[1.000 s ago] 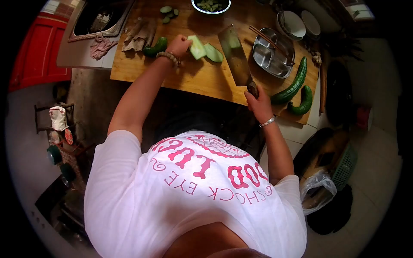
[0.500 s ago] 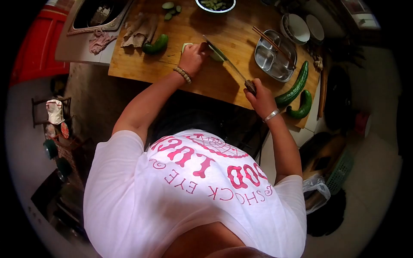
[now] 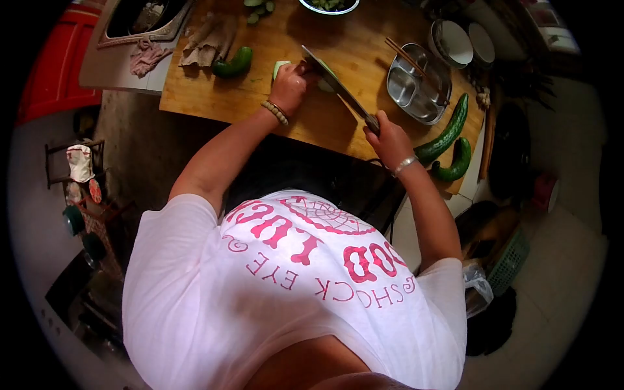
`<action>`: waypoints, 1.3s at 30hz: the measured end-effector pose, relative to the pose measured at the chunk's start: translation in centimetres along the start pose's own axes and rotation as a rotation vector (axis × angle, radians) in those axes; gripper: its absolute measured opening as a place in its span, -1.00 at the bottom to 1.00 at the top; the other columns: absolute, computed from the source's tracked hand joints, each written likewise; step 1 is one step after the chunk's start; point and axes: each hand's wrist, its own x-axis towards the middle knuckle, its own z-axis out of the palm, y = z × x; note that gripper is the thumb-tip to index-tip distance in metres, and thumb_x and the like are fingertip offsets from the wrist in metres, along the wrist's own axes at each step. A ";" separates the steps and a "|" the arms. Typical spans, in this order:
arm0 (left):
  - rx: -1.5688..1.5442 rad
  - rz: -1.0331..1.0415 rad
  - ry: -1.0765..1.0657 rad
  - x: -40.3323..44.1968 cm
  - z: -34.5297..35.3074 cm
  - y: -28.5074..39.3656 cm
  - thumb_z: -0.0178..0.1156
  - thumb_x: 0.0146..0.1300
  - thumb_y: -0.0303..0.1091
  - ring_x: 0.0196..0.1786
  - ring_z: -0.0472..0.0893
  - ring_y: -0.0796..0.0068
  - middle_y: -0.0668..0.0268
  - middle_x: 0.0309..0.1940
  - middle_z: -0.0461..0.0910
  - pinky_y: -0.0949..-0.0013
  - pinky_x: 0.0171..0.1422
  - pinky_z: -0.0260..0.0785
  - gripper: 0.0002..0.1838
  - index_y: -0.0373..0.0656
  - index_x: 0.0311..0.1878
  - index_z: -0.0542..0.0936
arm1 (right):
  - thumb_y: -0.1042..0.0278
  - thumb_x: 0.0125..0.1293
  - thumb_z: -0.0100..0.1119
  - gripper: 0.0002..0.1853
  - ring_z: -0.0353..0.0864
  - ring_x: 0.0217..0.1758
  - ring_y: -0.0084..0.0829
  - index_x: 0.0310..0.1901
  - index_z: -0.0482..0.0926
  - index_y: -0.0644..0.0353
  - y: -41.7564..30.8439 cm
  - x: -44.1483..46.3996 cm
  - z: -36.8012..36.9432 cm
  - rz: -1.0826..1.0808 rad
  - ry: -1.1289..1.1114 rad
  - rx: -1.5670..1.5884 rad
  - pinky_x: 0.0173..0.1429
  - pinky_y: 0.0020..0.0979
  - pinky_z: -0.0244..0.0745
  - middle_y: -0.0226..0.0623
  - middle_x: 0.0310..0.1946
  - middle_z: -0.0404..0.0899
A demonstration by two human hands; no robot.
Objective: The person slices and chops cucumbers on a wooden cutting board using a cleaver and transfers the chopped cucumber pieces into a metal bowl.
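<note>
My left hand (image 3: pixel 291 86), a beaded bracelet at its wrist, is closed over a cut cucumber (image 3: pixel 279 67) on the wooden board. The cucumber's pale green flesh shows to the left of the fingers, and most of the rest is hidden beneath them. In my right hand (image 3: pixel 390 142) is the handle of a kitchen knife (image 3: pixel 344 92). Its long blade slants up and left, with the tip beside my left fingers. Pale green also shows along the blade's far side; whether the edge touches the cucumber I cannot tell.
Left on the board (image 3: pixel 214 107) lie a short cucumber (image 3: pixel 234 63) and brown cloth-like pieces (image 3: pixel 207 47). Green pieces (image 3: pixel 258 9) and a bowl (image 3: pixel 330 9) stand behind. To the right are a divided steel tray (image 3: pixel 416 97) with chopsticks, two cucumbers (image 3: pixel 448 133) and bowls (image 3: pixel 453 44).
The knife has tilted so that more of its blade face shows, and my right hand has shifted slightly left. My left hand stays on the cucumber. The view has moved a little.
</note>
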 end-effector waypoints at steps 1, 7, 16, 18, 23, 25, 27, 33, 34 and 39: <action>0.012 -0.025 -0.014 0.2 -0.3 0.3 0.30 0.14 -0.40 -0.01 0.56 0.21 0.30 -0.08 0.61 0.16 0.13 0.33 -0.77 -0.06 -0.09 0.69 | 0.09 0.28 0.25 -0.62 0.59 -0.20 0.16 -0.08 0.39 0.18 -0.2 0.3 0.3 0.003 0.000 0.000 -0.22 0.04 0.43 0.11 -0.31 0.61; -0.046 0.028 -0.019 0.1 -0.4 -0.1 0.31 0.08 -0.40 0.04 0.54 0.19 0.29 -0.07 0.60 0.13 0.17 0.33 -0.72 -0.05 -0.09 0.66 | 0.11 0.28 0.26 -0.66 0.59 -0.28 0.15 -0.16 0.46 0.22 0.6 1.6 0.5 0.321 -0.101 0.547 -0.27 -0.10 0.45 0.06 -0.37 0.62; 0.020 0.018 -0.112 -4.8 -7.1 -5.5 0.35 -0.05 -0.52 0.21 0.47 0.15 0.20 0.17 0.52 0.12 0.24 0.26 -0.45 0.00 0.10 0.56 | 0.18 0.28 0.28 -0.66 0.56 -0.34 0.07 -0.19 0.43 0.29 -1.4 -2.6 -1.0 0.039 -0.017 0.396 -0.28 -0.13 0.38 0.08 -0.43 0.54; -0.012 0.037 -0.196 -4.8 -7.2 -6.3 0.35 -0.02 -0.49 0.19 0.48 0.14 0.20 0.17 0.52 0.12 0.23 0.29 -0.49 0.01 0.09 0.56 | 0.18 0.27 0.29 -0.65 0.57 -0.33 0.05 -0.17 0.45 0.30 -0.3 -3.2 -0.4 0.093 -0.131 0.359 -0.25 -0.16 0.40 0.09 -0.41 0.55; -0.008 0.188 -0.157 -3.8 -5.4 -4.7 0.29 0.11 -0.38 0.15 0.52 0.11 0.20 0.17 0.52 0.11 0.18 0.36 -0.63 0.02 0.04 0.56 | 0.18 0.26 0.30 -0.64 0.58 -0.33 0.02 -0.14 0.46 0.31 0.4 -4.4 0.0 0.108 -0.045 0.300 -0.24 -0.16 0.42 0.08 -0.40 0.56; -0.013 0.218 -0.119 -3.2 -5.4 -3.0 0.26 0.15 -0.39 0.06 0.57 0.08 0.12 0.06 0.56 0.10 0.12 0.42 -0.75 -0.08 -0.07 0.60 | 0.17 0.26 0.30 -0.63 0.58 -0.31 0.04 -0.14 0.47 0.31 -0.4 -4.6 0.0 0.123 0.021 0.323 -0.24 -0.15 0.42 0.09 -0.38 0.56; -0.067 0.164 -0.168 -3.2 -5.0 -2.3 0.20 0.21 -0.40 0.10 0.54 0.10 0.12 0.04 0.55 0.11 0.14 0.40 -0.75 -0.07 -0.03 0.61 | 0.15 0.28 0.29 -0.64 0.57 -0.28 0.14 -0.17 0.45 0.31 -2.0 -4.7 -0.6 0.154 0.033 0.370 -0.24 -0.11 0.42 0.12 -0.36 0.58; 0.055 0.138 -0.228 -3.0 -4.1 -2.6 0.17 0.22 -0.39 0.09 0.52 0.13 0.15 0.07 0.53 0.15 0.12 0.39 -0.71 0.00 0.02 0.65 | 0.15 0.31 0.26 -0.63 0.54 -0.27 0.22 -0.20 0.35 0.27 -5.5 -3.6 0.6 0.051 0.012 0.252 -0.25 -0.04 0.42 0.14 -0.39 0.57; 0.046 0.127 -0.236 -2.9 -4.4 -2.4 0.17 0.21 -0.40 0.08 0.53 0.13 0.16 0.08 0.53 0.15 0.11 0.40 -0.70 0.00 0.01 0.66 | 0.16 0.31 0.26 -0.64 0.54 -0.26 0.24 -0.17 0.34 0.25 -6.0 -3.6 0.7 0.063 -0.015 0.234 -0.24 -0.01 0.42 0.18 -0.39 0.56; 0.002 0.132 -0.237 -2.8 -4.3 -2.6 0.17 0.19 -0.42 0.07 0.54 0.14 0.17 0.10 0.53 0.17 0.12 0.41 -0.68 0.01 0.02 0.66 | 0.17 0.31 0.25 -0.64 0.54 -0.24 0.26 -0.17 0.34 0.25 -6.9 -3.6 1.3 0.083 -0.013 0.237 -0.23 -0.01 0.42 0.20 -0.38 0.56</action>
